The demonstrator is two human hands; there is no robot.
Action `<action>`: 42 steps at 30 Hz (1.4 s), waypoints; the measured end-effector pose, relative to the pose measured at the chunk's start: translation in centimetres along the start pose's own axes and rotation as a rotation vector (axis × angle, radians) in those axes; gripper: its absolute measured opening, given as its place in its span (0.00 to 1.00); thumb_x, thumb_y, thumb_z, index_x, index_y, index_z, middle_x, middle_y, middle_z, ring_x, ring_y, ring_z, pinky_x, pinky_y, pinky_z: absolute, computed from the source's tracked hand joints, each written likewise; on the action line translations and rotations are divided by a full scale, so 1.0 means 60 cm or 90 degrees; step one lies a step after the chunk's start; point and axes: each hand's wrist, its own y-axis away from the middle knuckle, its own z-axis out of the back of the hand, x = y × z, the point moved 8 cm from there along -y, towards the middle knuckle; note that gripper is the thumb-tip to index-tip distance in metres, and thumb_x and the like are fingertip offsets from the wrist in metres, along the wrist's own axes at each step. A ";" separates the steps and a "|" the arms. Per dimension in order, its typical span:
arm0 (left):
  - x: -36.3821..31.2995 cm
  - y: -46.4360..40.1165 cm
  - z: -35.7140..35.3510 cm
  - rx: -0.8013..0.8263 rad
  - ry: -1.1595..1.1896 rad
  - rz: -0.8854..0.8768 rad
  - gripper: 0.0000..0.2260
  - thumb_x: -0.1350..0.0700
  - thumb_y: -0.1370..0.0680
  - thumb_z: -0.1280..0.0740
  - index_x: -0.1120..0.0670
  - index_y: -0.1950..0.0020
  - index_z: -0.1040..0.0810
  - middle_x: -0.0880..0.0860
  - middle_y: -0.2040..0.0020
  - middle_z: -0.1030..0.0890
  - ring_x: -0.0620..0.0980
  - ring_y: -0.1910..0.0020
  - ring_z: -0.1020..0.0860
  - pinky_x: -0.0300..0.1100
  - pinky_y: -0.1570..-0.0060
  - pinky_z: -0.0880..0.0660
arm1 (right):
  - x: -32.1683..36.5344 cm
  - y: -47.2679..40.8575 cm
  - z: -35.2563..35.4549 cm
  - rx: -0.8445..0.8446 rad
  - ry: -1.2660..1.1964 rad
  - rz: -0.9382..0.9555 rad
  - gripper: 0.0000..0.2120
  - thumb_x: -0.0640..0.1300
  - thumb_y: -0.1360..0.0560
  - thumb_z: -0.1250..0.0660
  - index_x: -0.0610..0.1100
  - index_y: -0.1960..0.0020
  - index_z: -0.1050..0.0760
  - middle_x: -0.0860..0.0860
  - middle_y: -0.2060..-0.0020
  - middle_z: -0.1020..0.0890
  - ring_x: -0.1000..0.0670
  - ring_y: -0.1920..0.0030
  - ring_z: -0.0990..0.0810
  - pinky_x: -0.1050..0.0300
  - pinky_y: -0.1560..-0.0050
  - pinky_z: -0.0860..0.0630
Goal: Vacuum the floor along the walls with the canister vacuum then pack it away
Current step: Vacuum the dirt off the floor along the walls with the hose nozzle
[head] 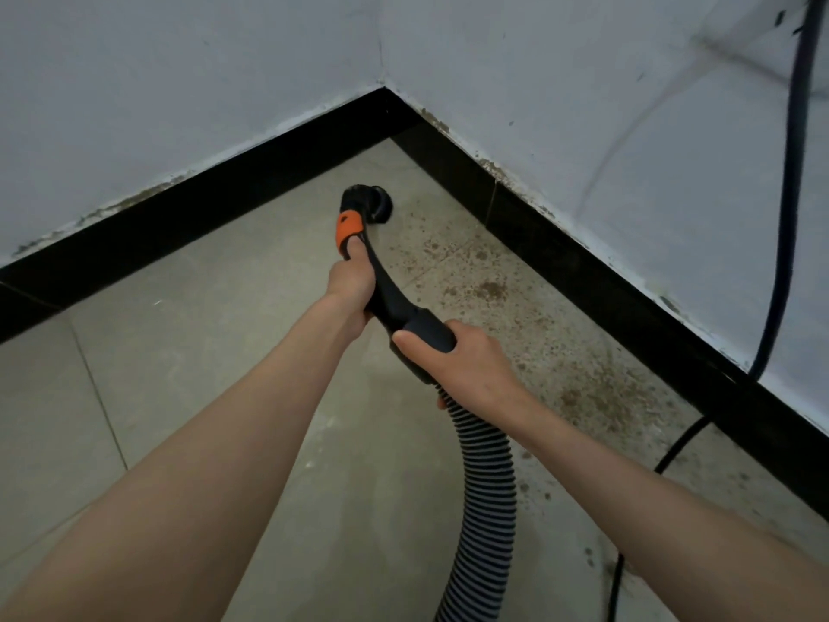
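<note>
A black vacuum wand (385, 287) with an orange collar (349, 226) points at the floor near a room corner. Its round black brush nozzle (372, 204) touches the grey tiles. My left hand (352, 285) grips the wand just below the orange collar. My right hand (462, 359) grips the thick rear end of the handle, where the ribbed grey-black hose (486, 487) starts. The hose curves down and leaves the view at the bottom edge. The canister itself is out of view.
Two white walls with a black skirting board (560, 258) meet at the corner ahead. Brown dirt specks (493, 289) cover the tiles along the right wall. A black power cable (783, 226) hangs down the right wall and runs over the floor.
</note>
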 end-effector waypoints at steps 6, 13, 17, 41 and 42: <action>-0.024 0.007 -0.071 0.033 -0.098 -0.021 0.24 0.43 0.18 0.49 0.61 0.34 0.31 0.57 0.46 0.23 0.55 0.48 0.23 0.44 0.54 0.25 | -0.015 -0.003 0.031 -0.060 -0.040 -0.026 0.24 0.69 0.36 0.35 0.48 0.59 0.27 0.49 0.66 0.19 0.52 0.77 0.20 0.60 0.75 0.26; -0.029 -0.006 -0.100 0.071 -0.163 -0.019 0.25 0.43 0.17 0.50 0.62 0.35 0.30 0.57 0.48 0.23 0.53 0.53 0.25 0.44 0.54 0.27 | -0.029 -0.004 0.034 -0.109 -0.010 -0.068 0.33 0.76 0.43 0.42 0.49 0.55 0.26 0.49 0.61 0.18 0.47 0.68 0.17 0.49 0.62 0.18; -0.036 -0.012 -0.075 0.045 -0.178 -0.038 0.23 0.43 0.18 0.50 0.61 0.39 0.29 0.55 0.55 0.24 0.52 0.57 0.24 0.44 0.56 0.25 | -0.020 -0.015 0.017 -0.066 -0.029 -0.051 0.28 0.73 0.39 0.38 0.50 0.55 0.26 0.49 0.62 0.18 0.49 0.70 0.18 0.53 0.67 0.20; 0.070 0.083 0.023 -0.038 -0.124 -0.015 0.26 0.43 0.18 0.50 0.63 0.32 0.34 0.61 0.39 0.25 0.60 0.42 0.25 0.54 0.40 0.27 | -0.054 0.101 -0.008 0.002 -0.017 -0.027 0.25 0.69 0.36 0.33 0.46 0.59 0.26 0.51 0.71 0.20 0.51 0.77 0.20 0.60 0.77 0.26; 0.066 0.084 0.014 -0.028 -0.128 -0.014 0.25 0.43 0.17 0.50 0.63 0.33 0.34 0.61 0.40 0.25 0.60 0.42 0.25 0.54 0.40 0.26 | -0.055 0.101 -0.003 -0.011 -0.023 -0.030 0.24 0.67 0.34 0.32 0.46 0.60 0.26 0.51 0.71 0.21 0.51 0.77 0.21 0.61 0.77 0.26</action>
